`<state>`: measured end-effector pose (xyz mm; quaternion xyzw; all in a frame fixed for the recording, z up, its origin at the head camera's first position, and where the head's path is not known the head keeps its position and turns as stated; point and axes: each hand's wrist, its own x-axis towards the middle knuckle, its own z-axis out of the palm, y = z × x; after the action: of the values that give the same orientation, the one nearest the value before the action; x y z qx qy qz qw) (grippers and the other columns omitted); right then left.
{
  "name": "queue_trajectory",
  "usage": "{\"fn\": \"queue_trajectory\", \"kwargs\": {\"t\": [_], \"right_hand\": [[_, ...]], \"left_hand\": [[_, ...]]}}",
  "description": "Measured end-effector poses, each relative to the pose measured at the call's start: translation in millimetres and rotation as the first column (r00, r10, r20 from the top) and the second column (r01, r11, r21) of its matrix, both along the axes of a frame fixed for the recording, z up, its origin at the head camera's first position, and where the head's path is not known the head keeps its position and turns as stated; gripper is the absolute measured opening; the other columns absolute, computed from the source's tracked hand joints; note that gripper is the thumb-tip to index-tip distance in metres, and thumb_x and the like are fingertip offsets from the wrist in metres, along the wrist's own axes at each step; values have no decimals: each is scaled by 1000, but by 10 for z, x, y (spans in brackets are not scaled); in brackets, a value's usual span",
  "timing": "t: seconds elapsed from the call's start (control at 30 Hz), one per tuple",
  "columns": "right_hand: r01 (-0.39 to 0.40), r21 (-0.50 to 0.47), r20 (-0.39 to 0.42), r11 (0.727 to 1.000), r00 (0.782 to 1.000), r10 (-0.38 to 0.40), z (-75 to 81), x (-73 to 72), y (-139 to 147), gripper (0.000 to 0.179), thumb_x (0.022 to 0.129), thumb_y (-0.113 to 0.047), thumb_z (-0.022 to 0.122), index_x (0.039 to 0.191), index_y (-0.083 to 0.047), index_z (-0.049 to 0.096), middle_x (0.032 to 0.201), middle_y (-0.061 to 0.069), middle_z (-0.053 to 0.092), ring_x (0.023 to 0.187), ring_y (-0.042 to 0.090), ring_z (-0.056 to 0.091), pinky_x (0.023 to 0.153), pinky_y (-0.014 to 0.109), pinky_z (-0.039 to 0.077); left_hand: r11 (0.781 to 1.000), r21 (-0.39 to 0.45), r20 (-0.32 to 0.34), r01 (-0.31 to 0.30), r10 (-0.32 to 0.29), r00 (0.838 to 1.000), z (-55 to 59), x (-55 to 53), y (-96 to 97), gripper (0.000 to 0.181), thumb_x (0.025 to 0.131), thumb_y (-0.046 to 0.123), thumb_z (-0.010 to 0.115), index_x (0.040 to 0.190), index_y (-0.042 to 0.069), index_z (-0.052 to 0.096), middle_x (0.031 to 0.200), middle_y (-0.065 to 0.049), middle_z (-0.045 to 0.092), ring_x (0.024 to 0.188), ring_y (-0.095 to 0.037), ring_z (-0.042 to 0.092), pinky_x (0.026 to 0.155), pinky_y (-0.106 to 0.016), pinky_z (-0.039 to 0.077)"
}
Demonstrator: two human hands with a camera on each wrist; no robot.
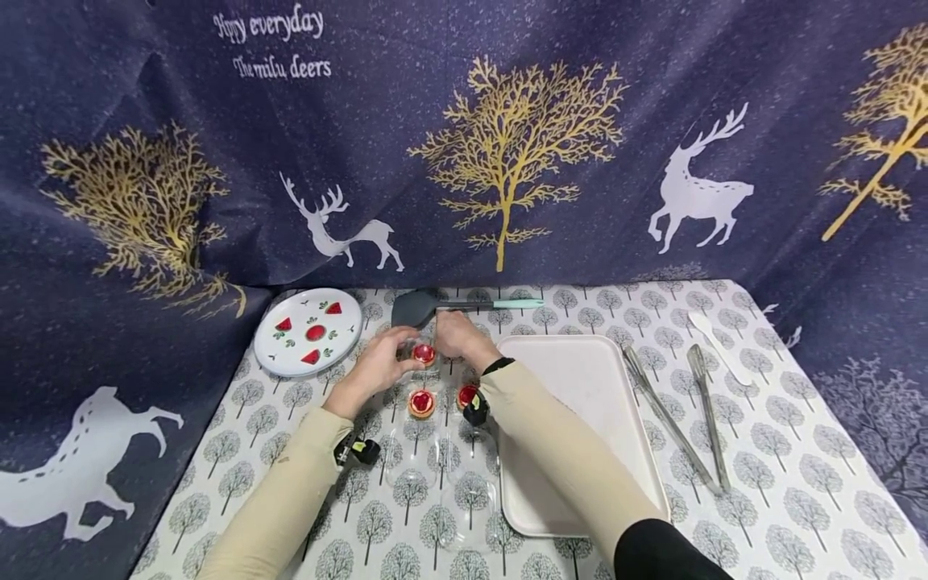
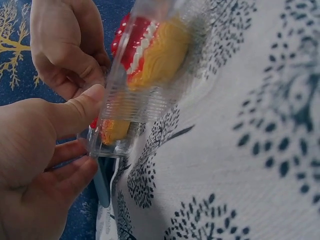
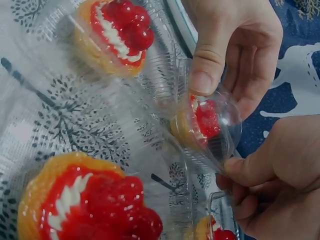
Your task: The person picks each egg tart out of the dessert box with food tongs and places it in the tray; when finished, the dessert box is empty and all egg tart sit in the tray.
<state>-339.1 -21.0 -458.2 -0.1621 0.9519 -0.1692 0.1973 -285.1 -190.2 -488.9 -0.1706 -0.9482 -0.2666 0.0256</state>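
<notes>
Several red-topped fruit tarts [image 1: 421,403] with white cream sit in a clear plastic tray with clear lid parts [image 1: 467,491]. My left hand [image 1: 377,362] holds the far left corner of this packaging, thumb on top and fingers at the side, around a far tart [image 3: 206,117] under a clear domed lid [image 3: 230,117]. To its right my right hand [image 1: 460,337] pinches the rim of the same lid between thumb and curled fingers. A larger tart [image 3: 90,200] lies near the right wrist camera; my right cuff partly covers one tart [image 1: 469,395].
A spatula [image 1: 416,308] with a mint handle lies behind the hands. At back left stands a round white plate [image 1: 341,310] with watermelon prints. Right of the packaging are a beige rectangular tray [image 1: 573,370], metal tongs [image 1: 706,403] and a white utensil [image 1: 718,342].
</notes>
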Motion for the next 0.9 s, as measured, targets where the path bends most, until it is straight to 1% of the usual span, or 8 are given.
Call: {"fn": "queue_trajectory", "kwargs": {"t": [0.17,0.27,0.37,0.53,0.6,0.67,0.77,0.9], "right_hand": [[6,-46,-18,999,1000,-7,-8,26,6,15,94,-7,56,107,-4,62,76,5,58,59,17,53,49,27,41],[7,-58,-18,998,1000,-8,3,24,-1,14,96,-6,53,106,-3,61,70,4,53,54,16,49,46,26,39],[13,-50,-35,999,999,-15,8,24,-10,17,95,-7,53,109,-2,61,73,5,55,55,16,51,46,26,40],[51,-45,-21,998,998,-51,5,32,-16,24,95,-11,54,117,-2,60,90,11,63,66,21,55,52,29,43],[63,-61,-15,996,998,-64,5,35,-9,18,95,-11,54,109,-3,62,88,11,62,70,23,54,55,31,42],[63,-73,-34,995,997,-65,3,36,2,12,95,-12,55,90,-5,63,77,9,59,73,23,53,57,32,42],[39,-89,-72,995,996,-46,1,41,24,33,94,-11,56,62,-12,51,55,1,44,69,22,51,57,31,41],[15,-98,-88,995,996,-24,-3,49,42,46,93,-10,57,51,-16,40,46,-3,31,62,20,46,53,30,38]], "left_hand": [[1000,-1,12,-8,8,1000,-26,7,2,58,79,28,81,129,8,60,137,-14,56,111,-34,61,99,-49,50],[1000,4,2,-14,14,1000,-40,-2,-4,58,79,29,81,129,9,60,136,-13,56,111,-33,61,97,-49,50],[1000,17,-5,-9,9,1000,-47,-6,-10,58,79,29,81,129,8,60,137,-14,56,112,-34,61,99,-49,50],[1000,30,-7,8,-8,1000,-50,5,-30,60,79,28,81,130,5,58,139,-16,54,117,-36,58,105,-50,46],[999,31,-4,10,-10,1000,-50,10,-36,61,79,28,80,131,5,58,139,-16,54,119,-37,58,106,-50,45],[999,30,-1,16,-16,1000,-52,13,-40,60,81,28,79,132,5,57,139,-16,55,119,-37,57,106,-50,45],[999,32,-2,25,-25,1000,-54,19,-41,60,82,28,79,132,5,56,137,-15,57,117,-37,58,103,-49,47],[998,43,-36,46,-45,998,-62,24,-46,59,80,27,79,130,3,57,133,-16,59,114,-35,60,101,-48,49]]}}
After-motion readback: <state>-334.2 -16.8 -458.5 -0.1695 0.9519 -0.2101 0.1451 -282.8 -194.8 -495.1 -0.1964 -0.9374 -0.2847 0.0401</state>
